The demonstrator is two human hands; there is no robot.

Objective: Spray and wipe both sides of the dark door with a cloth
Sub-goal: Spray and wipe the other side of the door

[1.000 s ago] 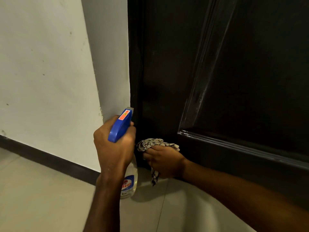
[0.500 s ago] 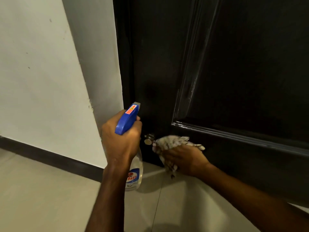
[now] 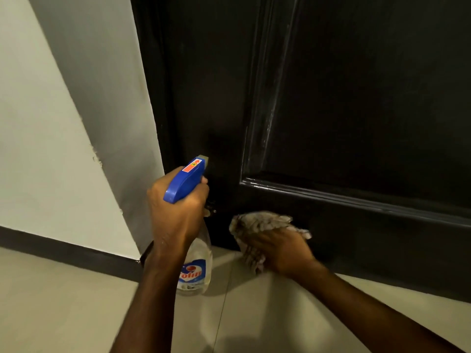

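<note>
The dark door [image 3: 356, 103] fills the upper right, with a raised panel moulding above its bottom rail. My right hand [image 3: 283, 250] presses a crumpled patterned cloth [image 3: 260, 225] against the bottom rail, close to the floor. My left hand [image 3: 175, 215] grips a clear spray bottle [image 3: 195, 266] by its neck. The bottle's blue trigger head [image 3: 187, 180] points at the door's left edge. A small metal fitting low on the door is mostly hidden behind my left hand.
A pale wall [image 3: 46, 138] with a dark skirting board [image 3: 63, 253] stands at the left, meeting the door frame [image 3: 150, 85]. Light floor tiles [image 3: 63, 309] spread below my arms.
My right hand has slid the cloth to the right along the bottom rail. My left hand with the bottle has stayed beside the door's left edge while the view shifted.
</note>
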